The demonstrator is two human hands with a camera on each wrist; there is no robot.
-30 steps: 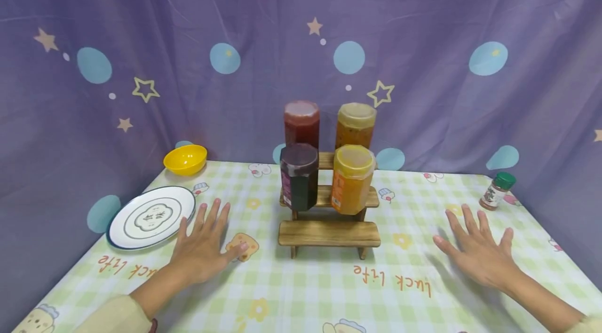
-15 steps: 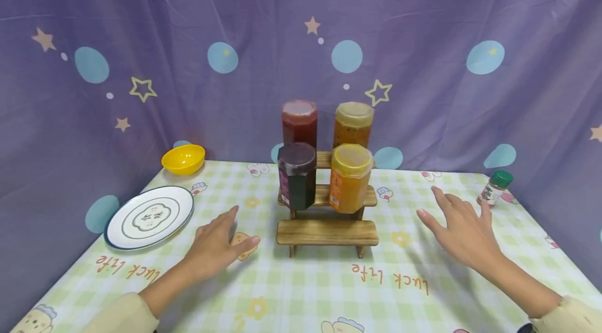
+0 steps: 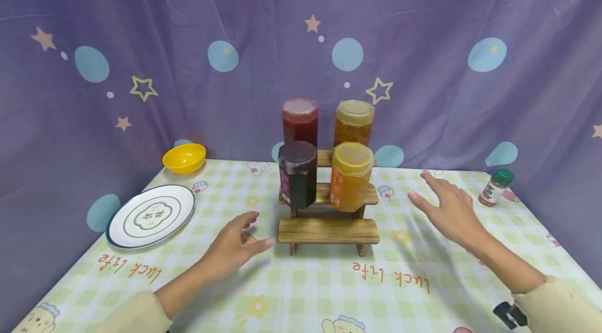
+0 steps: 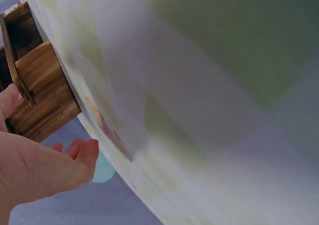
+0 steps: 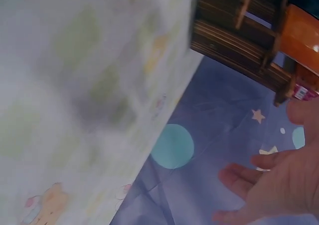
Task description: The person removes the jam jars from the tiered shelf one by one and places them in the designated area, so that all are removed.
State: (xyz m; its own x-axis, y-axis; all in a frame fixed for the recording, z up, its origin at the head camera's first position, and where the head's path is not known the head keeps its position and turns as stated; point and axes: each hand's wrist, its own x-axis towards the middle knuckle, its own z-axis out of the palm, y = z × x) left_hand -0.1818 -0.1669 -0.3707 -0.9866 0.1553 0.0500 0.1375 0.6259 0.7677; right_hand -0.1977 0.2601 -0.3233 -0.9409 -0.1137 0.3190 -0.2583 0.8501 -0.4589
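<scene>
A stepped wooden rack [image 3: 328, 231] stands mid-table, its lowest step bare. On its middle step sit a dark purple jar [image 3: 298, 179] at left and a yellow-orange jar [image 3: 351, 181] at right. Behind them are a red jar [image 3: 300, 123] and an amber jar [image 3: 354, 125]. My left hand [image 3: 230, 247], thumb apart from loosely bent fingers, hovers left of the lowest step and holds nothing. My right hand [image 3: 449, 213] is over the table to the right of the yellow-orange jar, fingers relaxed and spread, also holding nothing. The left wrist view shows the rack [image 4: 47, 93] beyond the thumb.
At the left lies a white plate [image 3: 119, 226] with a dark rim, and a yellow bowl [image 3: 185, 159] stands behind it. A small green-capped seasoning bottle [image 3: 496, 187] is at the far right, near my right hand. A purple curtain [image 3: 263, 19] hangs behind the table.
Both hands have moved inward towards the rack from flat, spread poses at the sides. The left fingers have bent, and the right hand has gone up and left. Jars and rack are unmoved.
</scene>
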